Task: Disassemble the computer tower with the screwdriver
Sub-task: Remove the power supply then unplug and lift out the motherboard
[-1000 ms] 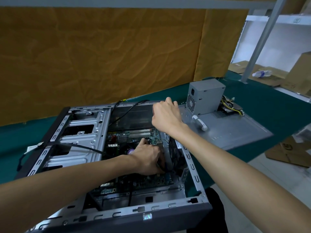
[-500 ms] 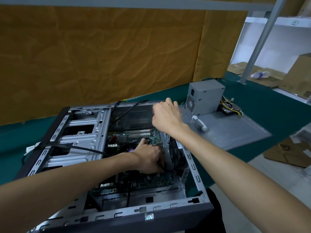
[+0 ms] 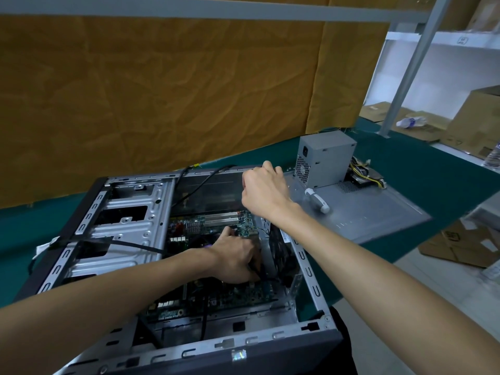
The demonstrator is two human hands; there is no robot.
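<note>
The computer tower (image 3: 303, 266) lies on its side on the green table, open, with its motherboard (image 3: 238, 293) exposed. My left hand (image 3: 235, 258) reaches into the case beside the black fan (image 3: 278, 247). Its fingers curl round a black cable there. My right hand (image 3: 263, 190) hovers in a fist over the case's far right corner. It appears to grip the screwdriver, which the fingers hide. The removed grey power supply (image 3: 326, 158) stands on the detached side panel (image 3: 378, 212).
A white handle (image 3: 317, 200) sticks up from the side panel. Black cables (image 3: 200, 182) cross the drive cage (image 3: 119, 226). An orange-brown sheet hangs behind the table. Cardboard boxes (image 3: 476, 125) and a metal post (image 3: 405, 82) stand at the right, with flat cardboard (image 3: 460, 244) on the floor.
Both hands stay where they were, with only a slight shift of the camera.
</note>
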